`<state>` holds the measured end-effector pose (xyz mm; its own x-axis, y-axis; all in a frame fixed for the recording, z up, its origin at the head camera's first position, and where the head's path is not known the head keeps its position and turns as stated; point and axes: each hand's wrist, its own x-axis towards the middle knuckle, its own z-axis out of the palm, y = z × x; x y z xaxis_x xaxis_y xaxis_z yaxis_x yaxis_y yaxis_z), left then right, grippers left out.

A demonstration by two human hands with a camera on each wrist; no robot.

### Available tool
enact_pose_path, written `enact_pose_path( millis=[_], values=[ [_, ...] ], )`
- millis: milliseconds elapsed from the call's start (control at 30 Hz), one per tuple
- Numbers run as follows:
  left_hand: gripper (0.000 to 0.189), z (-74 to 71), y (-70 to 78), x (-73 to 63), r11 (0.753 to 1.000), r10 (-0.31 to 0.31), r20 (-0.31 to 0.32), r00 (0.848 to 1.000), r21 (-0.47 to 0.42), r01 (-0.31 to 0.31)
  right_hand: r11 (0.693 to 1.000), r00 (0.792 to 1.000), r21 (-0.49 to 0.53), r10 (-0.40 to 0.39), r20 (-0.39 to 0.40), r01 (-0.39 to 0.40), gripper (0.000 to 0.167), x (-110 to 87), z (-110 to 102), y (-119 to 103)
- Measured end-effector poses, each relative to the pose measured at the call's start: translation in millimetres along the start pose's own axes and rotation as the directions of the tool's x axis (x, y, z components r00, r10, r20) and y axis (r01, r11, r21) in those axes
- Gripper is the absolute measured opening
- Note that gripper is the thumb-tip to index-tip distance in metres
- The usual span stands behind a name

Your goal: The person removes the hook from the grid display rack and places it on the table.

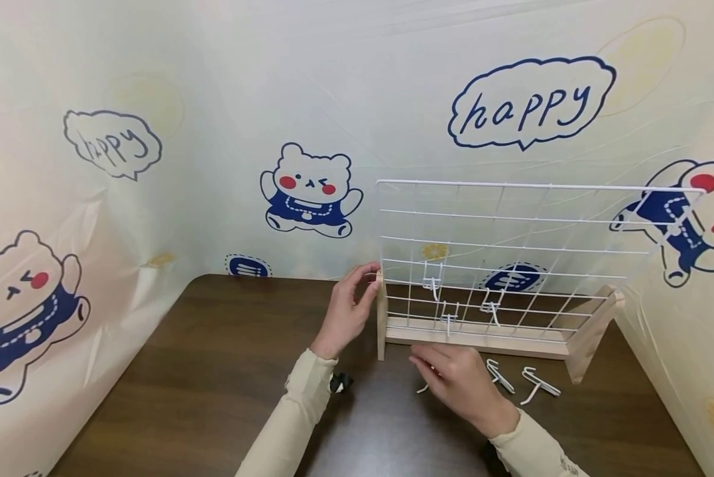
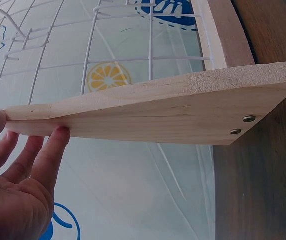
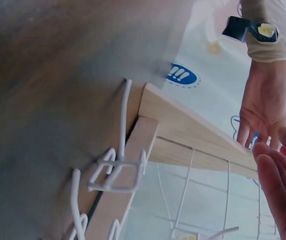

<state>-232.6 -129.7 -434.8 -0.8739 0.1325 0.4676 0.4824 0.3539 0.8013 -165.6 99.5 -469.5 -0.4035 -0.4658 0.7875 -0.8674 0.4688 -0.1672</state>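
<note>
A white wire grid (image 1: 512,186) stands in a wooden frame with a left side panel (image 2: 157,112). My left hand (image 1: 347,311) grips that panel's upper end between thumb and fingers. Hung on the grid are three white hooks, the leftmost hook (image 1: 433,283) highest. Just in front of the wooden base bar (image 1: 482,339), my right hand (image 1: 461,377) hovers with loosely bent fingers. Nothing shows between its fingertips in the right wrist view. Loose white wire hooks (image 3: 115,175) lie on the table by the base; one is partly hidden by my right hand in the head view.
The frame's right side panel (image 1: 595,331) slants on the far side. Brown wood-look table (image 1: 225,371) surrounds the rack. A printed cloth (image 1: 213,165) with bear drawings hangs behind and at both sides. A small dark object (image 1: 341,382) shows beside the left wrist.
</note>
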Motion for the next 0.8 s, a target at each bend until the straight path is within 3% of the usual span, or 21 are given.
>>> enact_pose_path(
  millis=[433, 800],
  values=[
    [0.032, 0.4, -0.8, 0.3, 1.000, 0.003, 0.002, 1.000, -0.001, -0.003, 0.999, 0.986, 0.036, -0.004, -0.169, 0.010, 0.032, 10.7, -11.2, 6.6],
    [0.034, 0.1, -0.1, 0.4, 1.000, -0.020, 0.014, 1.000, -0.001, 0.020, 0.996, 0.981, 0.038, 0.090, -0.173, -0.085, 0.037, 11.1, -15.7, 12.6]
  ],
)
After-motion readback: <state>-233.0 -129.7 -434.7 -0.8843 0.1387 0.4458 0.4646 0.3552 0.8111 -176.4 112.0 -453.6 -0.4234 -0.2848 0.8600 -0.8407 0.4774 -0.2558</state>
